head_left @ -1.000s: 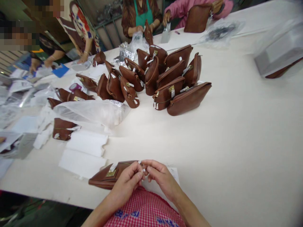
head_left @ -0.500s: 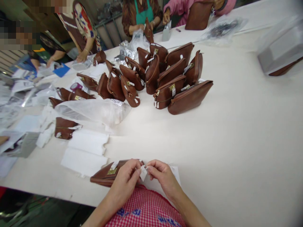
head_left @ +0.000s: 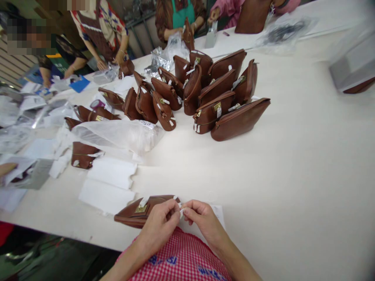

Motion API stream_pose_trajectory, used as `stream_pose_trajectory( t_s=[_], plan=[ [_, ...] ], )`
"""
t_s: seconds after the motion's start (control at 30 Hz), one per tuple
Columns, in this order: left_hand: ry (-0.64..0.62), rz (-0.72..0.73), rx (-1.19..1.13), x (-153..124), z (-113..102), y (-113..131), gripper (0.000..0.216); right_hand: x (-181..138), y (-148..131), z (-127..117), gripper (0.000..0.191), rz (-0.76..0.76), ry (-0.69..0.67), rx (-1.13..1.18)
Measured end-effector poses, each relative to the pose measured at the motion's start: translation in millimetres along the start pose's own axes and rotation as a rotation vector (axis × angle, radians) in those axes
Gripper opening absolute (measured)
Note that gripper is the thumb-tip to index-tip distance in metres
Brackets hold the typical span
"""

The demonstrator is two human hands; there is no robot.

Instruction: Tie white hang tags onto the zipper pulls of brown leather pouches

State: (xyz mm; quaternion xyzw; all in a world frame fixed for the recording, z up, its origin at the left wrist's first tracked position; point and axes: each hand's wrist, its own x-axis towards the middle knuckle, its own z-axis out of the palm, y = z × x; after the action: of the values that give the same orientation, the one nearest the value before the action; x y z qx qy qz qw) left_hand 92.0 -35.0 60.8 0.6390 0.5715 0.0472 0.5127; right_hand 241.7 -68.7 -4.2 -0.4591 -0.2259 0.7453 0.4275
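A brown leather bag [head_left: 129, 215] lies on its side at the table's near edge, its gold clasp partly wrapped in white. Over its right end is my left hand [head_left: 162, 219], fingers closed in a pinch. My right hand [head_left: 202, 216] pinches close beside it, the fingertips of both hands almost meeting. Between them shows a small white paper strip [head_left: 182, 211], gripped from both sides; most of it is hidden by the fingers. Partly behind my right hand lies a white sheet [head_left: 219, 214].
White tissue sheets [head_left: 107, 195] lie left of the bag, beyond them a clear plastic bag [head_left: 117, 136]. Several brown bags [head_left: 240, 121] stand mid-table. At far right is a plastic-wrapped grey block [head_left: 351, 74]. Co-workers [head_left: 101, 31] handle things along the far side.
The white paper between my fingers showed as a small flat square before; now only a narrow bit is visible. My left hand has turned slightly, and the view has shifted a little.
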Motion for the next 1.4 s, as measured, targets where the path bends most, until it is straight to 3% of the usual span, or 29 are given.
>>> stream_pose_trajectory(
  t_s=[0.8, 0.93, 1.2, 1.4],
  plan=[
    [-0.003, 0.016, 0.055, 0, 3, 0, 0.019, -2, 4, -5, 0.015, -0.03, -0.048, -0.108],
    [0.058, 0.015, 0.093, -1, 5, 0, 0.02, -2, 5, -5, 0.016, -0.047, -0.018, -0.171],
    [0.188, 0.028, 0.056, -2, 18, -1, 0.023, -3, 13, 9, 0.021, -0.351, 0.23, -0.488],
    [0.192, -0.057, -0.191, -3, 22, -10, 0.02, -4, 18, 9, 0.023, -0.561, 0.264, -0.743]
  ],
)
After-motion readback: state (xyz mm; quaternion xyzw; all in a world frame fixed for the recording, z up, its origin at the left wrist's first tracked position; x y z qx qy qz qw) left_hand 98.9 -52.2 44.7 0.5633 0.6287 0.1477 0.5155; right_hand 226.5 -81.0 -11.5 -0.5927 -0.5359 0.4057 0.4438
